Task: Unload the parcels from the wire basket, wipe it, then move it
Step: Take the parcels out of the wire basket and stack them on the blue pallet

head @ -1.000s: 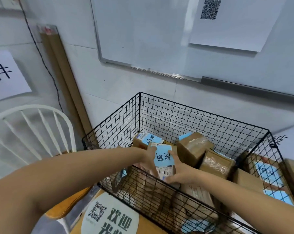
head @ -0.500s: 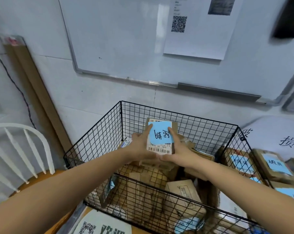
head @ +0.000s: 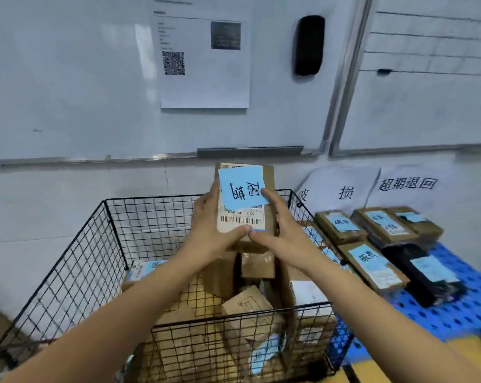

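- The wire basket (head: 234,318) sits below the fingers, its front rim nearest the camera. Loose parcels (head: 243,306) lie jumbled inside it, so by my reading the unloading is far from done.
- Above the basket, the left hand (head: 213,228) grips the held parcel (head: 269,178). Its fingers (head: 209,195) curl round the left edge and its thumb presses the lower front.
- The right hand (head: 279,230) pinches the same parcel from the other side, with one finger (head: 271,199) laid across the blue note (head: 242,189) and the thumb under the bottom edge.
- The held parcel stands upright between the two sets of fingers, clear of the basket. Its long axis is vertical and its labelled face is turned toward the camera, with the barcode end down and the writing upside down.
- To the right of the fingers and lower, the unloaded parcels (head: 372,262) lie flat in rows on a blue perforated surface (head: 468,308).
- The right hand is the nearer one to those rows, so the set-down probably calls for a rightward carry and tipping the parcel flat.
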